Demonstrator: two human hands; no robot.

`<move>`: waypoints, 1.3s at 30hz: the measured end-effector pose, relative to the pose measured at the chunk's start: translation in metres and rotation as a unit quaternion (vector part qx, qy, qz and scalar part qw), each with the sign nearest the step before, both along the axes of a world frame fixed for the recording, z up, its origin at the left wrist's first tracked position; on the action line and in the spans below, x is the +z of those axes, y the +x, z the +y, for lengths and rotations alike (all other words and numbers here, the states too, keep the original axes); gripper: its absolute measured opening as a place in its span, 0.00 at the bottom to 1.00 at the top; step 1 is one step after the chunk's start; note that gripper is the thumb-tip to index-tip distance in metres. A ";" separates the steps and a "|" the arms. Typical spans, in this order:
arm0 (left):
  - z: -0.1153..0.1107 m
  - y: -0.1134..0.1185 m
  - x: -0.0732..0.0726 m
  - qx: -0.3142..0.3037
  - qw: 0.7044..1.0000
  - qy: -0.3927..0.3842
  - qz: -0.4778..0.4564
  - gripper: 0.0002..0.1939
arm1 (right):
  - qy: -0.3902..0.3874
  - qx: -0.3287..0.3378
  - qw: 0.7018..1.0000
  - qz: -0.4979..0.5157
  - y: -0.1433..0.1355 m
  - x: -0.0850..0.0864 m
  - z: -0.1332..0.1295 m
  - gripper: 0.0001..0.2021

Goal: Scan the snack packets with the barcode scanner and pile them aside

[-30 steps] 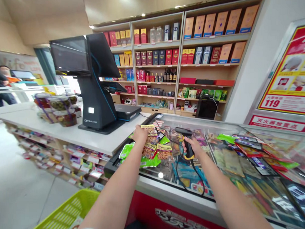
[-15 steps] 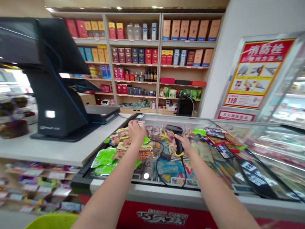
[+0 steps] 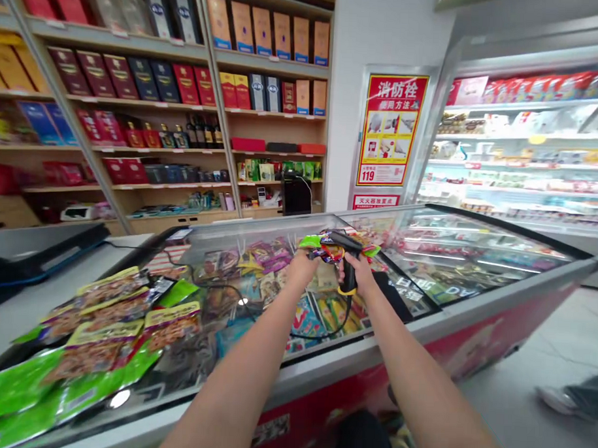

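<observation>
My right hand (image 3: 357, 273) is wrapped round the grip of a black barcode scanner (image 3: 348, 282) with yellow trim, above the freezer's glass top. Close on its left, my left hand (image 3: 303, 266) reaches to a pile of snack packets (image 3: 311, 241) with green and red edges; its fingertips are at the packets and partly hidden behind them, so its hold is unclear. The scanner's cable (image 3: 319, 336) loops down and left across the glass. More green and brown snack packets (image 3: 109, 335) lie at the left end of the freezer.
The chest freezer (image 3: 472, 308) stretches away to the right. A counter edge (image 3: 2, 305) is at the left. Behind stand shelves (image 3: 156, 104) of boxes and bottles. A red and yellow sign (image 3: 390, 130) hangs on the wall. A person's shoe (image 3: 558, 399) shows at the right.
The view has turned right. My left hand has left the packets at the left end and moved beside the scanner, to the right-hand packets. The scanner has stayed in my right hand.
</observation>
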State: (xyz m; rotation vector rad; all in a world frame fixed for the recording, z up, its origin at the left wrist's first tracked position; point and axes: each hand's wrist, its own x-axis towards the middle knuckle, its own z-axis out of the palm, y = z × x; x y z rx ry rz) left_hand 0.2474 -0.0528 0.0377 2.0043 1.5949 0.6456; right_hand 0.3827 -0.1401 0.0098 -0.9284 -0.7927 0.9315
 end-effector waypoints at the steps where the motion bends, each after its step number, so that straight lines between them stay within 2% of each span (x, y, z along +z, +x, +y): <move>1: -0.003 0.015 -0.003 -0.007 1.000 -0.006 0.007 0.25 | 0.009 -0.016 1.000 0.004 0.005 -0.004 -0.004 0.21; 5: -0.016 0.056 -0.015 -0.028 0.999 -0.017 0.033 0.34 | 0.029 -0.068 0.997 0.025 0.015 -0.017 -0.013 0.23; 11: -0.031 0.081 -0.025 -0.011 0.998 0.000 0.054 0.38 | 0.052 -0.133 0.988 0.062 0.007 -0.015 -0.016 0.23; 13: -0.030 0.082 -0.028 0.000 0.999 0.006 0.044 0.37 | 0.053 -0.136 0.988 0.051 0.004 -0.013 -0.017 0.23; 15: -0.024 0.078 -0.031 0.011 1.000 0.011 0.026 0.32 | 0.054 -0.140 0.988 0.040 0.002 -0.011 -0.017 0.23; 19: -0.005 0.056 -0.033 -0.043 0.998 -0.015 -0.037 0.06 | 0.055 -0.136 0.989 0.023 0.001 -0.013 -0.017 0.21; 21: 0.006 0.038 -0.032 -0.061 0.990 -0.050 -0.117 0.07 | 0.054 -0.126 0.990 0.018 0.001 -0.015 -0.017 0.20; 25: 0.024 -0.007 -0.032 0.002 0.954 -0.110 -0.279 0.10 | 0.043 -0.104 0.993 0.021 0.006 -0.020 -0.015 0.21; 28: 0.031 -0.036 -0.032 0.047 0.930 -0.131 -0.340 0.08 | 0.021 -0.086 0.996 0.032 0.007 -0.019 -0.013 0.21; 30: 0.033 -0.046 -0.032 0.065 0.906 -0.154 -0.388 0.08 | -0.004 -0.062 0.997 0.041 0.004 -0.016 -0.012 0.20; 33: 0.032 -0.047 -0.030 0.091 0.823 -0.213 -0.519 0.10 | -0.041 0.012 0.999 0.026 -0.008 -0.011 -0.011 0.20; 35: 0.031 -0.040 -0.029 0.105 0.775 -0.219 -0.584 0.11 | -0.059 0.060 0.996 -0.008 -0.018 -0.010 -0.011 0.20; 37: 0.031 -0.032 -0.028 0.105 0.766 -0.182 -0.607 0.11 | -0.068 0.088 0.993 -0.044 -0.026 -0.009 -0.011 0.21; 39: 0.033 -0.026 -0.029 0.101 0.765 -0.150 -0.618 0.12 | -0.067 0.088 0.992 -0.065 -0.031 -0.008 -0.013 0.21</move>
